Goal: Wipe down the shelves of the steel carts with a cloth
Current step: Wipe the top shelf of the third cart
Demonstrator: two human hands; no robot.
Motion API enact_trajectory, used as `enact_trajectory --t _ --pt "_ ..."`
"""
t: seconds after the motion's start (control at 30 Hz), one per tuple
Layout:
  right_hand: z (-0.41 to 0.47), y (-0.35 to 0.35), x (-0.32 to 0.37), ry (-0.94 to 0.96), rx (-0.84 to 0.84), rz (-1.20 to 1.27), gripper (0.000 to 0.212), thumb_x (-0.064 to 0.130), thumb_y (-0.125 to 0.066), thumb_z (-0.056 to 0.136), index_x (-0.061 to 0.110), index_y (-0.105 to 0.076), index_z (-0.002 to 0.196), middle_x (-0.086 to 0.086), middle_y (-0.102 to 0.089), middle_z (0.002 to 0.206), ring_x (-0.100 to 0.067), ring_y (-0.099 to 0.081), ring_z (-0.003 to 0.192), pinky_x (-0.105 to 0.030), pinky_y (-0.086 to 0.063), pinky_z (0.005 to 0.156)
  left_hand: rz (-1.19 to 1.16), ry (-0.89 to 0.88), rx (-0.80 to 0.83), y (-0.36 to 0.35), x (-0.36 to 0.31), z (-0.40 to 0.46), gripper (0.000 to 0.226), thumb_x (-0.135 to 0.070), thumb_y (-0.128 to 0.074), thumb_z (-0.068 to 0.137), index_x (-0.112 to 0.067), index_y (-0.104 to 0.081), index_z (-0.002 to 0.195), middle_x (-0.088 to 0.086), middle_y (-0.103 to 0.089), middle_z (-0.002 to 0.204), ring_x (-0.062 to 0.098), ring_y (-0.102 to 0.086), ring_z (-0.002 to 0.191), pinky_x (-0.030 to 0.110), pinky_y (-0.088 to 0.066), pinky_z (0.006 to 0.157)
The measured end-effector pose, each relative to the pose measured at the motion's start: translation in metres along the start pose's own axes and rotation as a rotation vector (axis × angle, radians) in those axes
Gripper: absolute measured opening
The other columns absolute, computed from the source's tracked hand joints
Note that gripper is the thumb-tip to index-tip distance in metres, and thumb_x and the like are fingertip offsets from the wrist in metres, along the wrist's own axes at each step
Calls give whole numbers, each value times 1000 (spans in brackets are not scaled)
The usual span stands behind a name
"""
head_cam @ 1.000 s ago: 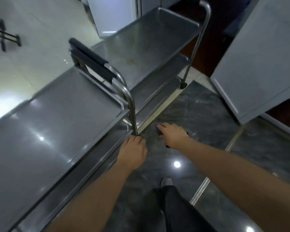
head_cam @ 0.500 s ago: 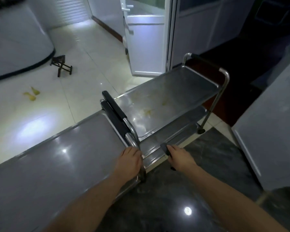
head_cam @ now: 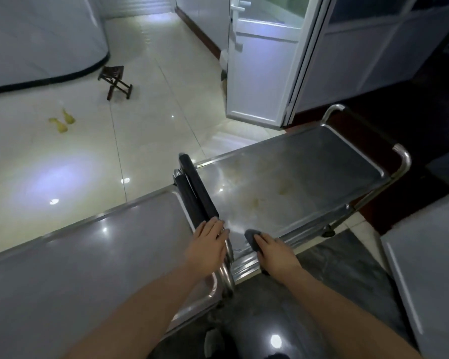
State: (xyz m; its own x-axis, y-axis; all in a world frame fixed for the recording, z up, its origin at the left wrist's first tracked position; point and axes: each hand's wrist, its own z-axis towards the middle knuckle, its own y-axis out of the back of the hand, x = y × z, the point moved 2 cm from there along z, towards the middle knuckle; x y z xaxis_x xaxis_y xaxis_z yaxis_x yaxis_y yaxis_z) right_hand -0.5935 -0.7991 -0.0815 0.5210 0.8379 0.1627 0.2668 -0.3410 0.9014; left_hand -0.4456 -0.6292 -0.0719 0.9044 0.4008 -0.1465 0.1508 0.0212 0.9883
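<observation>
Two steel carts stand end to end. The near cart's top shelf fills the lower left. The far cart's top shelf carries yellowish stains near its middle. Black padded handles run between the two. My left hand rests on the steel handle post at the near cart's right end, fingers laid over it. My right hand holds a dark grey cloth pressed on the near left corner of the far cart's top shelf.
A white door stands open behind the far cart. A small wooden stool and yellow slippers lie on the pale tiled floor. A white panel leans at the right over dark floor.
The view has lifted from the lower shelves to the cart tops. My right hand with the cloth rose from beside the lower shelf to the far cart's top shelf; my left hand climbed the post.
</observation>
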Motion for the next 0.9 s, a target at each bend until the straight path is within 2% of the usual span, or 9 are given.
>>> enact_trajectory --t 0.07,0.17,0.23,0.33,0.43,0.53,0.67,0.77,0.9 --pt "19 -2 0 21 32 -6 54 34 -47 100 24 -31 151 1 -34 156 -33 -46 128 -45 -43 103 -16 87 71 -4 5 14 49 -33 -43 105 -15 -50 150 10 -34 163 34 -23 153 54 -16 126" --pt "43 -8 -6 66 64 -39 54 34 -47 102 24 -30 152 0 -32 157 -34 -44 130 -45 -42 103 46 179 147 -10 6 31 53 -38 -28 107 -18 -47 152 7 -28 166 38 -16 154 55 -4 126" --pt "62 -10 -13 108 87 -61 55 33 -46 102 24 -29 153 0 -30 158 -35 -43 131 -44 -40 103 142 131 247 -20 5 40 57 -40 -23 104 -17 -49 150 10 -31 163 47 -18 150 63 2 124" --pt "86 -15 -27 171 112 -73 56 34 -46 101 24 -30 154 0 -31 158 -34 -42 131 -41 -40 102 310 35 354 -39 -16 38 79 -39 -1 94 -11 -61 137 16 -51 145 55 -22 147 77 3 114" --pt "102 -19 -41 247 158 -102 58 35 -45 101 24 -27 155 -1 -30 159 -34 -41 132 -41 -39 103 296 111 376 -39 -41 40 58 -36 -22 98 -10 -66 125 14 -60 119 62 -26 141 76 4 115" --pt "107 -22 -48 317 200 -141 59 36 -43 102 25 -25 157 -1 -26 161 -35 -39 135 -44 -37 105 233 174 488 -30 -50 45 43 -21 -36 90 -9 -74 107 12 -56 91 63 -46 124 78 -1 115" --pt "114 -25 -61 421 217 -166 57 37 -44 103 24 -26 156 -2 -27 162 -35 -38 136 -46 -38 106 262 349 526 -27 -65 58 31 -23 -53 95 -5 -70 114 14 -57 97 70 -30 133 79 4 112" --pt "114 -24 -63 477 219 -179 57 37 -42 103 23 -26 156 -3 -28 162 -35 -39 136 -46 -38 108 280 444 588 -22 -78 64 26 -18 -57 97 -2 -69 112 16 -56 99 75 -17 135 79 6 111" --pt "110 -22 -65 497 209 -162 56 36 -43 103 23 -28 155 -4 -29 161 -35 -42 134 -46 -38 107 351 478 641 -16 -94 68 23 -20 -59 98 -5 -71 110 14 -59 100 73 -19 135 81 10 110"
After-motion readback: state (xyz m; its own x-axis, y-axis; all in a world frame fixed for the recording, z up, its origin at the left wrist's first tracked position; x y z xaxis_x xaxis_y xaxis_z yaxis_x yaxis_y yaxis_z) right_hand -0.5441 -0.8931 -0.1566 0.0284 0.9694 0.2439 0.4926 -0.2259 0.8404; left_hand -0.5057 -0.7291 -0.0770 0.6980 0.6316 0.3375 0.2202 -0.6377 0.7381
